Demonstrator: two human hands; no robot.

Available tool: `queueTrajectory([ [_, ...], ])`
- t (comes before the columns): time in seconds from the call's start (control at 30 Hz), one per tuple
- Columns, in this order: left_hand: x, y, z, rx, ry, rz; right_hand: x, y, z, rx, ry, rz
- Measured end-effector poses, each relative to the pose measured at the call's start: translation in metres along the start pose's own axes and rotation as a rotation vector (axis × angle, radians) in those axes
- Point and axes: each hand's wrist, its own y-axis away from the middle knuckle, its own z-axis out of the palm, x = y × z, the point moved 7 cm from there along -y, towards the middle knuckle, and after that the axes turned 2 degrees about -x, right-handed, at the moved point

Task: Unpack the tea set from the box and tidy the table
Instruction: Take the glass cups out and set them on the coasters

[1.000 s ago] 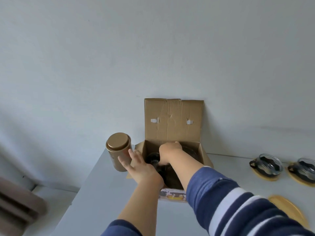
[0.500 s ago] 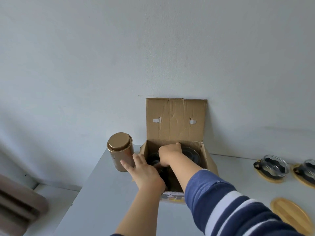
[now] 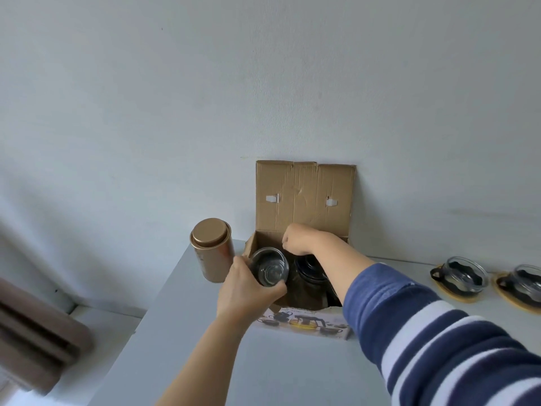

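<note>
An open cardboard box (image 3: 304,197) stands against the wall with its lid flap up. My left hand (image 3: 244,288) grips a clear glass cup (image 3: 270,268) at the box's left front corner, tilted so I look into it. My right hand (image 3: 298,238) reaches into the back of the box with fingers curled; what it touches is hidden. A dark glass teapot (image 3: 310,273) sits inside the box under my right forearm.
A gold tin canister (image 3: 212,249) stands just left of the box. Two glass cups (image 3: 464,273) (image 3: 527,281) rest on wooden coasters at the right. The grey table (image 3: 263,361) ends at the left, with a brown object (image 3: 32,332) beyond.
My left hand has taken hold of a glass cup and lifted it out at the box's left corner. My right hand stays deep in the box.
</note>
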Motion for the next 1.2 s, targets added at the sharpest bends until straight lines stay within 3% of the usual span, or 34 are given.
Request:
queueTrajectory([
  [0.17, -0.004, -0.001, -0.032, 0.131, 0.359, -0.028, -0.010, 0.006, 0.011, -0.065, 0.126, 0.023],
  [0.37, -0.004, -0.014, -0.048, 0.151, 0.307, 0.000, -0.025, -0.004, 0.039, -0.016, 0.515, 0.101],
  [0.5, -0.009, -0.017, -0.053, 0.155, 0.288, 0.000, -0.030, -0.009, 0.043, 0.135, 0.510, 0.125],
  [0.67, -0.014, -0.014, -0.061, 0.183, 0.280, -0.014, -0.031, -0.001, 0.038, 0.201, 0.449, 0.108],
  [0.9, -0.008, -0.011, -0.073, 0.203, 0.276, -0.019, -0.029, 0.015, 0.016, 0.259, 0.137, 0.065],
  [1.0, 0.001, -0.008, -0.079, 0.223, 0.284, 0.006, -0.025, 0.030, -0.001, 0.338, -0.152, 0.064],
  [1.2, 0.032, 0.000, -0.079, 0.228, 0.210, 0.052, 0.016, 0.084, -0.033, 0.547, -0.466, 0.027],
])
